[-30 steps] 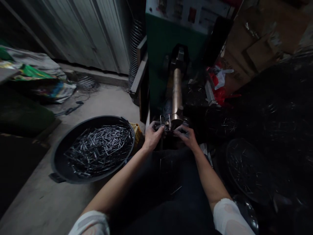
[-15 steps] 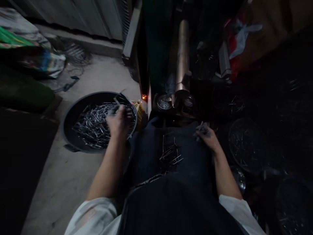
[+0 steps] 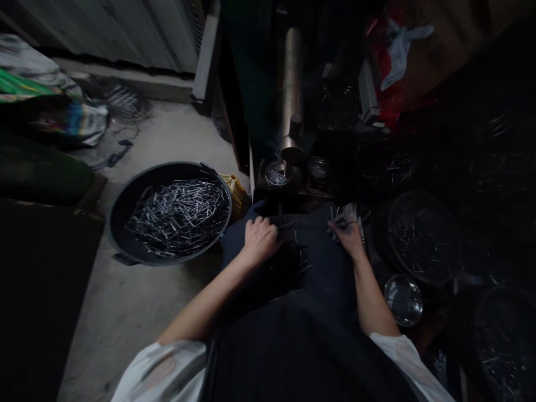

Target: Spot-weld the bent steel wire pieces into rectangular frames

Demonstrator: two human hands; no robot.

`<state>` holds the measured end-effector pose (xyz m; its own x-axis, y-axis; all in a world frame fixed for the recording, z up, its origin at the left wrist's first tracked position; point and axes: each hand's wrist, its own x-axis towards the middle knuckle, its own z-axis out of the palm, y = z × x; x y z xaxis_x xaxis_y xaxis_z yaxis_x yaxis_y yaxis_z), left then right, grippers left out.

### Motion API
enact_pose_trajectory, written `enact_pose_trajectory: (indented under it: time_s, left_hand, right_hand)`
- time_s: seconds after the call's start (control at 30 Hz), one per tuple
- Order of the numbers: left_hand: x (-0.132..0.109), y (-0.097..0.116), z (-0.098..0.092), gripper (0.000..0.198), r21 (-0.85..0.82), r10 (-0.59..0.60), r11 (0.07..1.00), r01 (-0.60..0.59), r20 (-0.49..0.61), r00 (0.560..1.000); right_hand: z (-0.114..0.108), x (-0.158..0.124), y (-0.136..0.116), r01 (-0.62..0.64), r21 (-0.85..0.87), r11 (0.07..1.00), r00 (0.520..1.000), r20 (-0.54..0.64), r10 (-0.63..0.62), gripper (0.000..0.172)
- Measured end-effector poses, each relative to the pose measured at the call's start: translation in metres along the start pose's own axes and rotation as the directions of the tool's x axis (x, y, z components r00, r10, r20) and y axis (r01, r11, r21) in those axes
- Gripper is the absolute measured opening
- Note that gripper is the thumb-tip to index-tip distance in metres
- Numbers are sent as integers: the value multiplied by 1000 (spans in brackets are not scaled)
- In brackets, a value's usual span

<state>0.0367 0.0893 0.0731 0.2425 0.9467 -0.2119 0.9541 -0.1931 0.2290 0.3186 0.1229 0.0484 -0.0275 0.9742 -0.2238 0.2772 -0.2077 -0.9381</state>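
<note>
My left hand [image 3: 260, 240] rests curled over my dark apron [image 3: 322, 279], and a metal nail [image 3: 285, 225] pokes out from its fingers. My right hand [image 3: 347, 235] pinches several nails [image 3: 335, 215], which stand up from its fingertips. A loose bunch of nails [image 3: 299, 257] lies on the apron between my hands. Beyond them is the machine's small round dish of nails [image 3: 275, 174], under a brass-coloured cylinder [image 3: 292, 72]. A black basin [image 3: 115, 234] heaped with nails sits to my left, apart from my hand.
A yellow crate [image 3: 234, 192] sits behind the basin on the concrete floor [image 3: 138, 301]. To the right are a dark round tray of nails [image 3: 421, 237], a clear glass bowl [image 3: 404, 300] and another dark basin [image 3: 502, 346]. Red and white plastic bags [image 3: 389, 56] lie behind.
My left hand has come back from the basin to my lap. My right hand stays near the apron with its nails. The view has shifted slightly.
</note>
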Motion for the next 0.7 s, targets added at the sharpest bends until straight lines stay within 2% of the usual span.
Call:
enact_pose_trajectory:
  time_s: [0.1,0.23,0.3,0.37,0.43,0.5,0.57,0.63,0.7]
  left_hand:
    - [-29,15,15,16,-7,-35,999,36,98,995]
    - [-56,28,31,19,-114,-110,985,127,151,983]
    - [-63,22,30,15,-213,-136,964,158,114,984]
    - [-64,9,25,10,-380,-170,911,159,4,985]
    - [-59,-6,17,15,-588,-247,799,130,-124,961]
    - [-50,-16,11,20,-774,-336,628,80,-177,925]
    - [-40,-18,8,24,-907,-408,417,48,-140,902]
    - [-31,-11,8,28,-974,-447,223,50,-57,893]
    - [-25,0,9,31,-993,-468,103,64,9,884]
  right_hand:
    - [-3,0,2,-1,17,1000,1000,-17,1,42]
    - [-2,-1,2,16,35,999,1000,-16,-16,39]
    - [1,-5,-1,47,62,997,998,-33,-45,36]
    - [7,-12,-8,88,94,992,995,-52,-83,32]
    - [15,-22,-18,147,122,982,989,-53,-141,27]
    - [26,-32,-30,242,113,964,969,15,-246,20]
    - [39,-39,-41,378,47,925,911,157,-380,21]
    - [53,-40,-48,520,-26,854,821,291,-491,30]
    - [64,-36,-51,623,-67,779,746,350,-566,35]
